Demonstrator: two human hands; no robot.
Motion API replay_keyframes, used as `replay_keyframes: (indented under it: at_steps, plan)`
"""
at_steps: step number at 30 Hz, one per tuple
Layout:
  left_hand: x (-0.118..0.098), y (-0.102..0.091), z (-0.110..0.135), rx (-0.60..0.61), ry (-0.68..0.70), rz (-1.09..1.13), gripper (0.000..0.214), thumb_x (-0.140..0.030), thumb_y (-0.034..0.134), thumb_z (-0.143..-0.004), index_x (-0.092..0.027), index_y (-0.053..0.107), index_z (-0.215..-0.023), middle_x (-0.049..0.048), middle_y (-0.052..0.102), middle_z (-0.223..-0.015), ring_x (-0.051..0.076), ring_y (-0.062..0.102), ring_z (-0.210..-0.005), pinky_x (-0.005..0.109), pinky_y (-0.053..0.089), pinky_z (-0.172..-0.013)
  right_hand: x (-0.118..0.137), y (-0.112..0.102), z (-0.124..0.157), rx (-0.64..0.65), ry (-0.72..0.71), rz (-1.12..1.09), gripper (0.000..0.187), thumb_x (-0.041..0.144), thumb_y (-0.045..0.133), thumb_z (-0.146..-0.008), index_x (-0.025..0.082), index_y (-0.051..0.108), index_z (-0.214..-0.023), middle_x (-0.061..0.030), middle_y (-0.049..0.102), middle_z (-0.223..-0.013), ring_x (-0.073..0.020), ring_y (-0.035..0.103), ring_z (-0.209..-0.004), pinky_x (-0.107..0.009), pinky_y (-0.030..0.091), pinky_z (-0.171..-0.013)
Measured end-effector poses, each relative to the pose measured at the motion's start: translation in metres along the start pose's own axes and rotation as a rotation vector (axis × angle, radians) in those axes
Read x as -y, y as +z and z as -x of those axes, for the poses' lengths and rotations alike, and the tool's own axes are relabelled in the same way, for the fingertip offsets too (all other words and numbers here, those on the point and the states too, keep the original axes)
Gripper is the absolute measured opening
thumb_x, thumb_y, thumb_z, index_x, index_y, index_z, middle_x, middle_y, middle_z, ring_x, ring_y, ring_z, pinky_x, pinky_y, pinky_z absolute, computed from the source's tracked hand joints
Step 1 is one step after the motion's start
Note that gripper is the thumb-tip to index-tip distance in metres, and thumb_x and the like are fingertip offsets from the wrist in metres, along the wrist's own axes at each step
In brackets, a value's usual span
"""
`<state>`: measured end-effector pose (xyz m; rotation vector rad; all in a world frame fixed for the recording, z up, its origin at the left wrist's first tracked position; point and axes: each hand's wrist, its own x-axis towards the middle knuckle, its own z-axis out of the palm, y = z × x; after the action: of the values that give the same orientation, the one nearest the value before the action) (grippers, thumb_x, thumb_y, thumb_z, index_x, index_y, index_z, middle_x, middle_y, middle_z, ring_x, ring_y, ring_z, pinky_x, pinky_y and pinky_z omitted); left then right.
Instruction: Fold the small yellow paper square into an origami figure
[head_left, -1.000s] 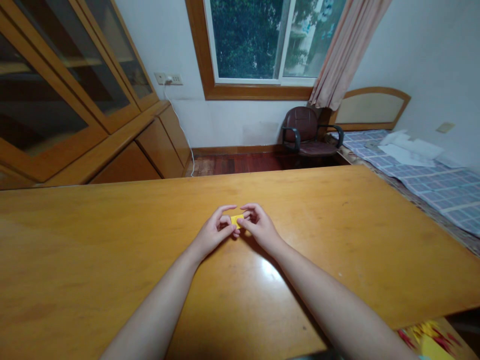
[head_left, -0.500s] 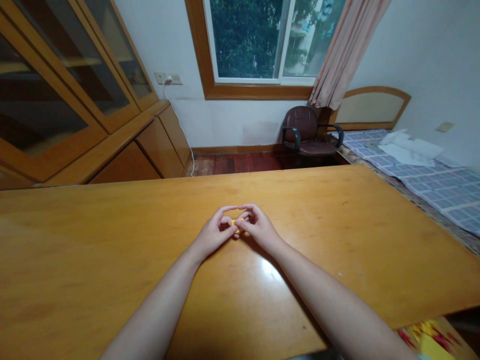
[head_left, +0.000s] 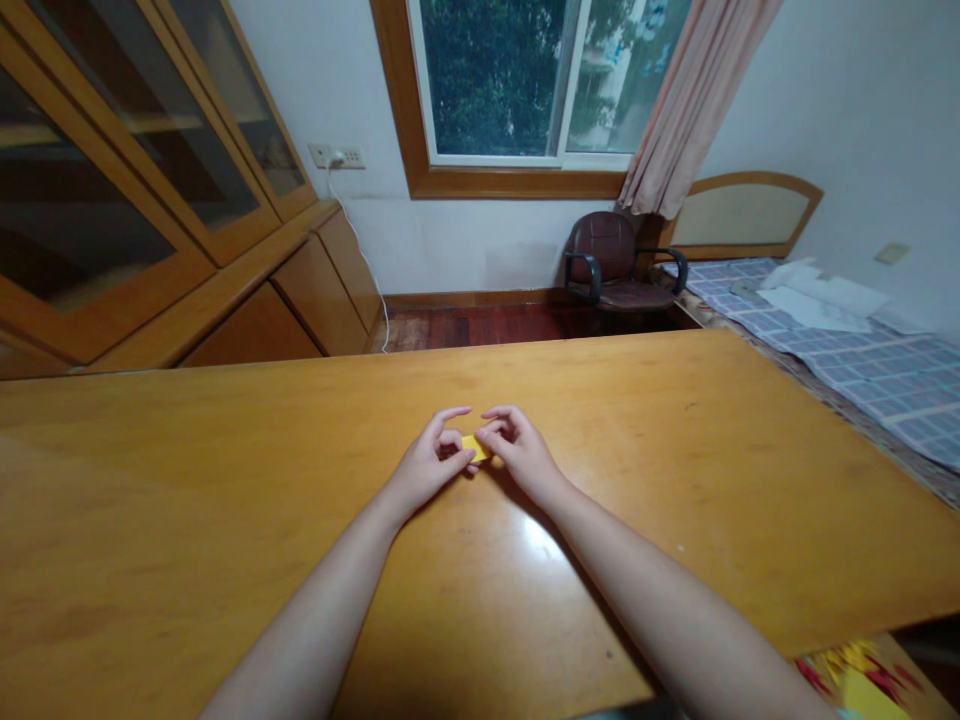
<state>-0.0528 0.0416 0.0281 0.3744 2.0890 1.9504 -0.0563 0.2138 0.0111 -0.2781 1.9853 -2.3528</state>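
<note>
A small yellow piece (head_left: 475,447), which looks like folded paper, is held between my two hands just above the table. My left hand (head_left: 427,465) pinches its left and lower edge with thumb and fingers, the index finger arched above. On the other side my right hand (head_left: 527,463) grips the upper right corner between thumb and fingers, its index finger also curved. The fingers behind the piece are partly hidden. Both forearms reach in from the bottom of the view.
The wooden table (head_left: 225,480) spans the view. Yellow and red scraps (head_left: 862,670) lie on a lower surface at bottom right. Beyond stand a brown armchair (head_left: 611,262), a bed with a checked cover (head_left: 847,350) and a glass-fronted cabinet (head_left: 202,235).
My index fingertips, touching before, are now apart. My right thumb has shifted up and right, so more of the yellow piece shows.
</note>
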Motion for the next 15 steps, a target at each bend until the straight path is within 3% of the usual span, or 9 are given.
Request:
replay_keyframes:
  at_steps: [4, 11, 15]
  plan:
    - [-0.0007, -0.0009, 0.0, -0.04, 0.017, 0.041, 0.063, -0.031, 0.068, -0.08, -0.02, 0.037, -0.133, -0.006, 0.059, -0.067, 0.016, 0.068, -0.066, 0.028, 0.051, -0.072, 0.0024, -0.0006, -0.0006, -0.054, 0.007, 0.017, 0.027, 0.041, 0.063, -0.084, 0.02, 0.057, -0.099, 0.0046, 0.057, -0.069, -0.0118, 0.054, -0.063, -0.025, 0.041, -0.063]
    - [-0.0021, -0.0006, 0.0004, -0.049, 0.023, 0.027, 0.063, -0.033, 0.069, -0.08, -0.021, 0.037, -0.133, -0.0057, 0.06, -0.067, 0.016, 0.067, -0.067, 0.028, 0.051, -0.071, 0.0033, 0.0001, 0.001, 0.058, 0.052, -0.037, 0.033, 0.035, 0.07, -0.078, 0.021, 0.055, -0.104, 0.0022, 0.062, -0.077, -0.0129, 0.06, -0.066, -0.027, 0.045, -0.064]
    - [-0.0015, 0.0004, 0.0002, -0.029, 0.005, 0.001, 0.062, -0.035, 0.068, -0.081, -0.021, 0.039, -0.134, -0.006, 0.06, -0.067, 0.016, 0.067, -0.068, 0.029, 0.051, -0.073, 0.0036, 0.0016, 0.0016, 0.046, 0.049, -0.018, 0.031, 0.032, 0.07, -0.076, 0.021, 0.055, -0.1, 0.0024, 0.062, -0.075, -0.0126, 0.06, -0.065, -0.026, 0.045, -0.062]
